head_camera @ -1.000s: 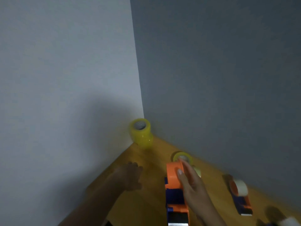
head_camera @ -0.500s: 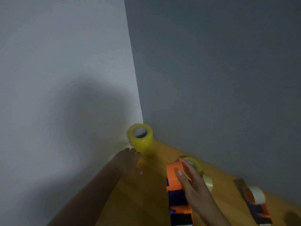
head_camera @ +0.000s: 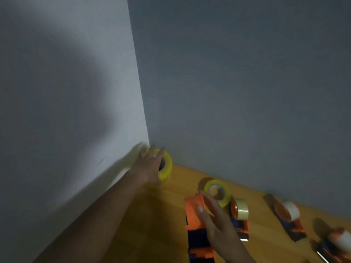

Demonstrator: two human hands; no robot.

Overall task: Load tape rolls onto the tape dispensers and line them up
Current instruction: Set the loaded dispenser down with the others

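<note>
Wooden tabletop (head_camera: 152,215), set in a grey corner, is now crossed by the left hand (head_camera: 150,168), whose fingers are curled over the yellow tape roll (head_camera: 166,168) merely approached a moment ago, while the empty orange plastic dispenser (head_camera: 193,211) is gripped by the right hand (head_camera: 216,223), so loading can follow.

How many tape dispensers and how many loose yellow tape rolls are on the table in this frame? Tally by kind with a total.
Tape dispensers: 4: one under the right hand at, then and, the last blurred at the edge.
Loose yellow tape rolls: 2: one gripped by the left hand at, one at.
Total: 6
</note>
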